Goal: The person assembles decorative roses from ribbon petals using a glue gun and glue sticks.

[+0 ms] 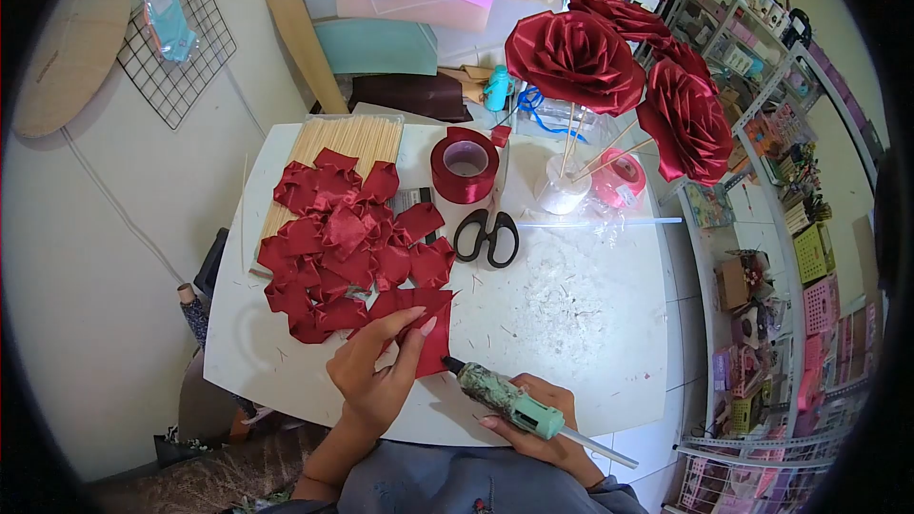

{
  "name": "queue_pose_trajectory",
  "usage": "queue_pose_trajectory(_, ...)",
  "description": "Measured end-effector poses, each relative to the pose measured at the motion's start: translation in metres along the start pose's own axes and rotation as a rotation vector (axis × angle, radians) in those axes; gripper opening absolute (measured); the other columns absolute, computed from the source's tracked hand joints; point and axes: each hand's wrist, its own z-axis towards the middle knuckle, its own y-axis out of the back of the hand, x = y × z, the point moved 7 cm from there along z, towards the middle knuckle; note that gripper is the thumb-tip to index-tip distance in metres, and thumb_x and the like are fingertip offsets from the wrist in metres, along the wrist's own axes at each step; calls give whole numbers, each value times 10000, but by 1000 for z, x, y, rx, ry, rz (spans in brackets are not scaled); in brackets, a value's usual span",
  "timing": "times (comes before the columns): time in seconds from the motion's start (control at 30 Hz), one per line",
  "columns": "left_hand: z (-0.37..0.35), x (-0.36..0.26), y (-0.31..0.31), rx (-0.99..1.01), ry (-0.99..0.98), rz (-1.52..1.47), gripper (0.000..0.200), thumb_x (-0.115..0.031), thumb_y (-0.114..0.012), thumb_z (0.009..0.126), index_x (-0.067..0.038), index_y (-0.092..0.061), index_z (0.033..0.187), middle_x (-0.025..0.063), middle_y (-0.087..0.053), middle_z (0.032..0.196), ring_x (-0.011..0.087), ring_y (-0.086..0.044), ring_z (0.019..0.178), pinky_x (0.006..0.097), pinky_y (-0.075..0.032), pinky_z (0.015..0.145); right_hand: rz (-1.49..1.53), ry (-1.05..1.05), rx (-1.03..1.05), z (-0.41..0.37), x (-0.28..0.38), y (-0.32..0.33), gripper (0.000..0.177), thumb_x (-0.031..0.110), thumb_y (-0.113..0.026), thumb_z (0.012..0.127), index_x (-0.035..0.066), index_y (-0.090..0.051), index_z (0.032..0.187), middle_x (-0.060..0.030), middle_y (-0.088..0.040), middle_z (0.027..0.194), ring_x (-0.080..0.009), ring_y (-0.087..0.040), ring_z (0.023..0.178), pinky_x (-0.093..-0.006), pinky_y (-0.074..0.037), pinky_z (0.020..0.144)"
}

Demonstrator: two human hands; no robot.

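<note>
My left hand (pixel 376 366) pinches the upper part of a flat red ribbon piece (pixel 435 338) near the table's front edge. In my right hand (pixel 543 424) is a green glue gun (pixel 509 400), its dark nozzle at the lower right edge of that piece and a glue stick out of its back. Folded red ribbon petals (pixel 347 238) lie heaped beyond my left hand, partly on a bundle of wooden sticks (pixel 309 145). Black-handled scissors (pixel 487 240) lie right of the heap, below a roll of red ribbon (pixel 464 164).
Several large red ribbon roses (pixel 576 59) stand on sticks in a white holder (pixel 564 188) at the back right. Beside it is a pink tape roll (pixel 624 176). A clear glue stick (pixel 600 221) lies on the white table (pixel 571 324). Shelves line the right side.
</note>
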Motion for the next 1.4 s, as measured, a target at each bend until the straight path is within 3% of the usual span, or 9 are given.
queue_pose_trajectory(0.1, 1, 1, 1, -32, 3, 9, 177, 35, -651, 661, 6, -587, 823, 80, -605, 708, 101, -553, 567, 193, -426, 511, -42, -49, 62, -3, -7, -5, 280, 252, -685, 651, 22, -602, 789, -87, -557, 656, -194, -560, 572, -265, -453, 512)
queue_pose_trajectory(0.3, 0, 17, 4, -99, 192, -169, 169, 12, -650, 684, -1, -575, 835, 33, -578, 641, 52, -495, 536, 178, -402, 504, -150, -55, -137, 0, -2, 16, 216, 148, -677, 660, -21, -550, 701, -110, -513, 680, -226, -528, 593, -294, -436, 461)
queue_pose_trajectory(0.43, -7, 36, 1, 16, 483, -345, 113, -4, -614, 734, 21, -533, 809, -19, -510, 616, -1, -407, 546, 139, -324, 479, -234, -353, -356, -8, -28, 39, 357, 145, -684, 654, -52, -470, 860, -174, -459, 811, -330, -488, 659, -376, -414, 569)
queue_pose_trajectory(0.63, -8, 30, -9, 68, 546, -605, 84, -30, -587, 764, 12, -515, 773, -22, -490, 598, -15, -373, 539, 130, -276, 468, -380, -498, -291, -11, -39, 41, 402, 166, -646, 683, -74, -447, 936, -204, -409, 958, -351, -522, 734, -380, -441, 578)
queue_pose_trajectory(0.83, -7, 18, -17, 165, 562, -737, 115, -46, -588, 766, -16, -486, 721, -34, -485, 563, -16, -349, 499, 139, -252, 442, -445, -404, -189, -9, -25, 46, 449, 182, -670, 663, -46, -471, 995, -165, -451, 953, -292, -538, 710, -356, -453, 590)
queue_pose_trajectory(0.93, -11, 19, -17, 227, 561, -731, 143, -36, -584, 764, -35, -464, 687, -50, -461, 541, -19, -319, 481, 149, -218, 429, -214, -346, -450, -7, -3, 68, 250, 101, -676, 656, -6, -568, 855, -129, -534, 868, -219, -545, 733, -287, -443, 630)
queue_pose_trajectory(1.03, -15, 12, -25, 294, 584, -839, 152, -25, -579, 763, -42, -457, 674, -55, -443, 532, -21, -302, 483, 159, -198, 432, 97, -116, -440, 1, 9, 59, 223, 53, -675, 645, -17, -583, 836, -123, -567, 831, -196, -552, 748, -269, -436, 653)
queue_pose_trajectory(1.17, -16, 3, -32, 374, 535, -854, 135, -19, -570, 768, -30, -467, 681, -56, -435, 530, -19, -304, 488, 162, -200, 440, 449, -96, -410, 15, 12, 37, 233, -38, -661, 637, -15, -601, 861, -117, -588, 823, -165, -553, 752, -247, -431, 660)
queue_pose_trajectory(1.4, -16, 2, -31, 450, 546, -833, 80, -24, -544, 790, 2, -498, 729, -51, -435, 534, -14, -315, 494, 167, -211, 443, 308, 72, -485, 18, 26, 35, 204, -82, -658, 608, -15, -620, 796, -106, -600, 736, -173, -564, 654, -239, -439, 585)
